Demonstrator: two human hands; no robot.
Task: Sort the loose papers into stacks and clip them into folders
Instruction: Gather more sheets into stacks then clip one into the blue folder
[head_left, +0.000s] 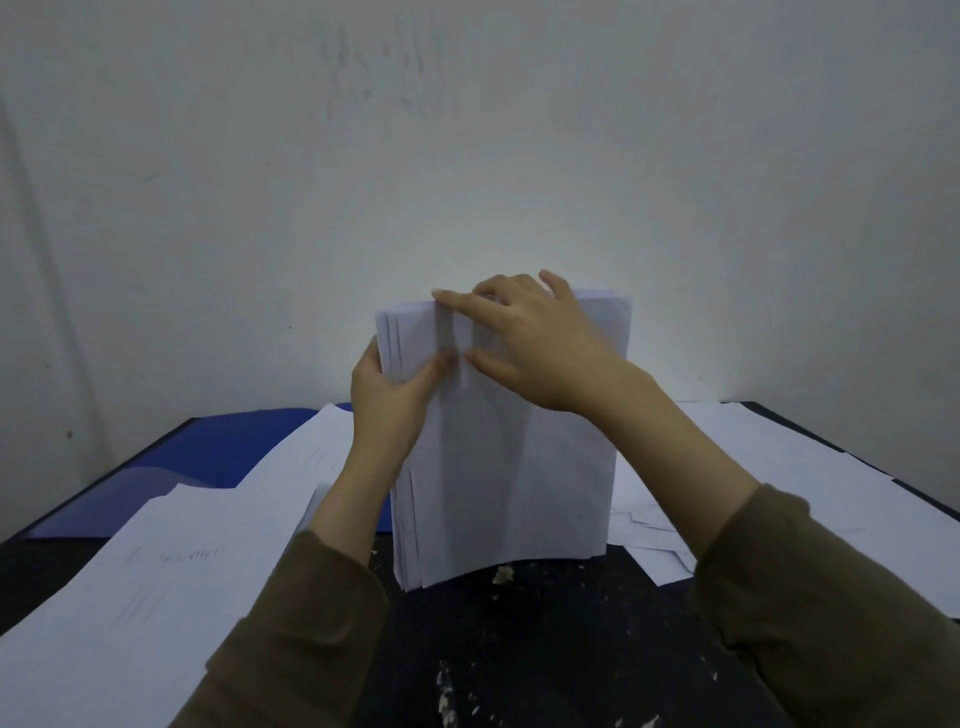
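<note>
Head view: a person stands a paper stack (504, 452) upright on its lower edge at frame centre, on the dark, paint-flecked table (519, 649).
Left hand: the left hand (387, 400) grips the stack's left edge, thumb across the front sheet, fingers behind and hidden.
Right hand: the right hand (535, 338) lies over the top edge with fingers spread and fairly straight, pressing the sheets level rather than pinching them.
Stack state: edges look roughly squared, though a few sheets step out on the left side.
Done so far: one bundle is gathered; I judge it is being squared up, an early-to-middle stage.
Left to do: loose sheets (156, 582) cover the lower left, and more papers (779, 467) spread at right, unsorted; nothing appears clipped.
Folders: a blue folder (228, 447) lies flat at middle left, partly under paper, seemingly holding nothing clipped.
Writing: faint pencil-like handwriting shows on the lower-left sheet, too blurred to read; no brand or label is visible.
</note>
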